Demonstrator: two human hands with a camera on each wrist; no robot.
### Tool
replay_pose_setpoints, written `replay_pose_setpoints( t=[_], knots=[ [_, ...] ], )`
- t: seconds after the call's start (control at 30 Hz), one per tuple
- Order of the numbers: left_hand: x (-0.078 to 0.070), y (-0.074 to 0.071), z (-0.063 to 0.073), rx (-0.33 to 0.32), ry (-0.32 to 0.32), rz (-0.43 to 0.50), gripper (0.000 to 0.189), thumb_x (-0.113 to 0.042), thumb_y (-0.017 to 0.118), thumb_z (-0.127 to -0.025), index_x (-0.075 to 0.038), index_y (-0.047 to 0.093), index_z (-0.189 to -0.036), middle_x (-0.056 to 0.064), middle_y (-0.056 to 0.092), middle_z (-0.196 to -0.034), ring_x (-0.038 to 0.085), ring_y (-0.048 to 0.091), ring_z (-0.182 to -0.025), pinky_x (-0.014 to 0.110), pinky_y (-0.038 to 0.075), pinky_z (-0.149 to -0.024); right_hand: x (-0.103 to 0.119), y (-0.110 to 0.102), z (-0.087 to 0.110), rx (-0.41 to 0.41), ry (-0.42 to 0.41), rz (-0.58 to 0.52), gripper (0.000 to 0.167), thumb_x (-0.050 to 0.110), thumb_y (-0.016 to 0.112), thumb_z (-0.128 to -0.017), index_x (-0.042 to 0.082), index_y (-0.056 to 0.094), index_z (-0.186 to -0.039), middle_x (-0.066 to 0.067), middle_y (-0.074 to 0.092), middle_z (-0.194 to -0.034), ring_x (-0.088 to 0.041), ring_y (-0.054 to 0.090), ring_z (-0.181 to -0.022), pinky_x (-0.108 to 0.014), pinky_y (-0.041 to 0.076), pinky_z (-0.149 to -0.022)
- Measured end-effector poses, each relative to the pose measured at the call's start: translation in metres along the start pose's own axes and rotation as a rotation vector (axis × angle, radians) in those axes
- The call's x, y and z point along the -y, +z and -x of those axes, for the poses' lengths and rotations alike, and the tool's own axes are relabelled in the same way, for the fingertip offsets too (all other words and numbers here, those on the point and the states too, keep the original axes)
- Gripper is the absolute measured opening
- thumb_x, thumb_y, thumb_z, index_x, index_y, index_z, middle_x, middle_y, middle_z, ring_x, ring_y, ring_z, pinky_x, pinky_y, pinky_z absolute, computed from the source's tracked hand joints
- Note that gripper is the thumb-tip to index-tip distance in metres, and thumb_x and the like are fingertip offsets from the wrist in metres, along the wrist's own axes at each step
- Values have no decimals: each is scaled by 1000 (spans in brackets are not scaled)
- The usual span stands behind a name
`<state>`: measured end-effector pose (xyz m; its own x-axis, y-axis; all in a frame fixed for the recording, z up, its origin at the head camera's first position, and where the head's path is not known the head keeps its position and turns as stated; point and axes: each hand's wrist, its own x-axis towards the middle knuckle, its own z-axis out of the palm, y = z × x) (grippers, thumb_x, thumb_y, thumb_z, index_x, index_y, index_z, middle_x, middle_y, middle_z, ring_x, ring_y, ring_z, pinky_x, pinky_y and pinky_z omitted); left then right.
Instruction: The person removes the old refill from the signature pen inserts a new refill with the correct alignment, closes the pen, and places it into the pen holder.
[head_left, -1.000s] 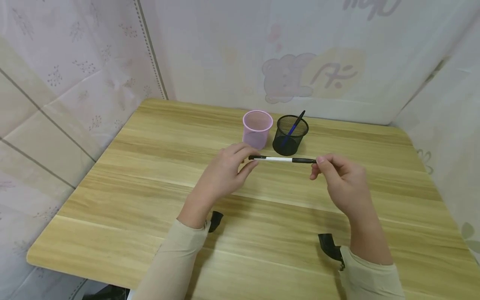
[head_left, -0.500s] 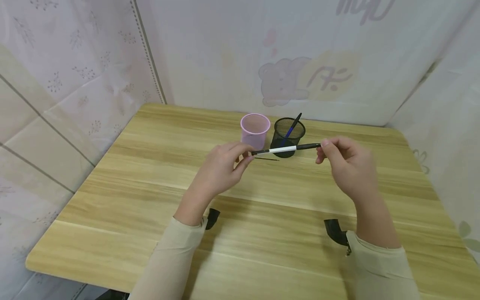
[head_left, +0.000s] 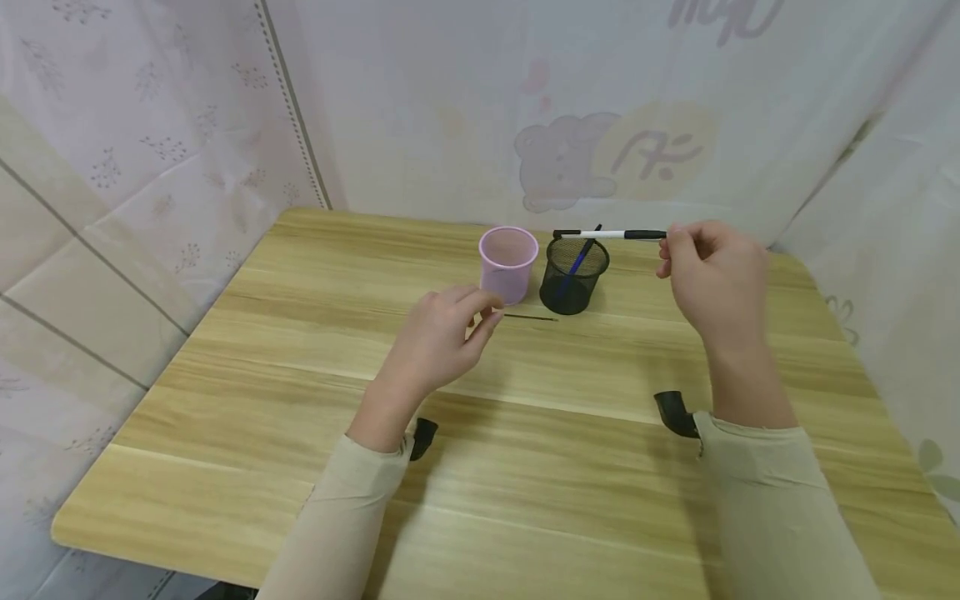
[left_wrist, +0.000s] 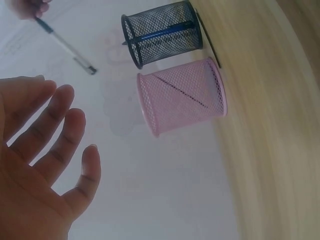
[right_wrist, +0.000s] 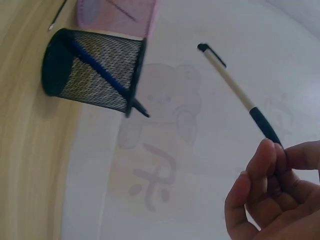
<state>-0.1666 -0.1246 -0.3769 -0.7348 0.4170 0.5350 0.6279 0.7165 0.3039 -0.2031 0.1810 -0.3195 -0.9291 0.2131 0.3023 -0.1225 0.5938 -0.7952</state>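
Note:
In the head view my right hand (head_left: 720,279) pinches a white pen (head_left: 603,234) by the end of its black grip. The pen lies nearly level above the rim of a black mesh pen cup (head_left: 572,287); its black clip end points left. A blue pen (left_wrist: 162,34) with a black end leans inside that cup. My left hand (head_left: 442,342) holds nothing, its fingers loosely bent, in front of a pink mesh pen cup (head_left: 507,283). A thin dark pen refill (head_left: 531,317) lies on the table before the cups, its left end hidden by the left hand in the head view.
Another thin dark rod (left_wrist: 182,91) shows slanting through the pink cup's mesh in the left wrist view. The wooden table (head_left: 247,400) meets a patterned cloth wall (head_left: 420,108) behind the cups. Both wrists carry black mounts.
My left fingers have let go of the pen's clip end. My right hand has lifted the pen up and away toward the black cup. The refill on the table has come into view.

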Motion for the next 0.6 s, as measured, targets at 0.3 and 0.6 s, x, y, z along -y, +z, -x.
replay_pose_setpoints(
  t=[0.3,0.6],
  knots=[
    [1,1,1,5,-14,5,12,-18,67,-105,-10,75,-110,2,78,-94,21,72,-81,40,57,-75,-21,21,-5,72,34,221,47,33,43,-109,3,79,-112,-4,76,-82,-12,64,-68,-28,49,-61],
    [-2,2,2,2,-2,-5,10,-18,68,-104,-12,75,-109,0,77,-91,16,69,-79,39,57,-75,-27,35,5,151,15,272,54,37,40,-111,-2,74,-127,-25,76,-122,-42,69,-113,-57,55,-95]
  ],
)
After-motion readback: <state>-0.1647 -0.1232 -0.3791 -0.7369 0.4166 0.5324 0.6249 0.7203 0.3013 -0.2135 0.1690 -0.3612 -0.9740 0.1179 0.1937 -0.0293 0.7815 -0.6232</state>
